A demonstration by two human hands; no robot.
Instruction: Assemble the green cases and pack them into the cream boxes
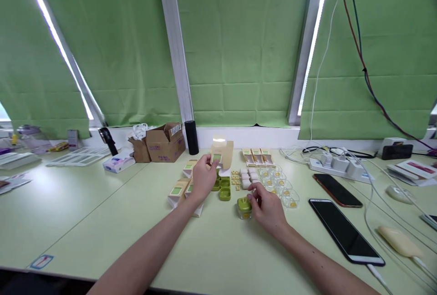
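Between the fingers of my left hand [204,177] is a cream cardboard box [216,158] with a small green square on it, held above the table. My right hand [268,208] grips the side of a small clear jar with a green lid [244,205], which stands on the table. Green square lids [225,194] lie between my hands, partly hidden by the left one. Beyond them are small yellow squares [236,177], white cylindrical pieces [246,179] and clear cups [289,198] with yellow spots. Several cream boxes [176,192] sit left of my left hand.
More cream boxes [258,156] stand at the back. A brown carton [166,143] and a black cylinder [191,137] are by the wall. On the right lie two phones [345,231], a power strip [336,167], a mouse [399,194] and loose cables.
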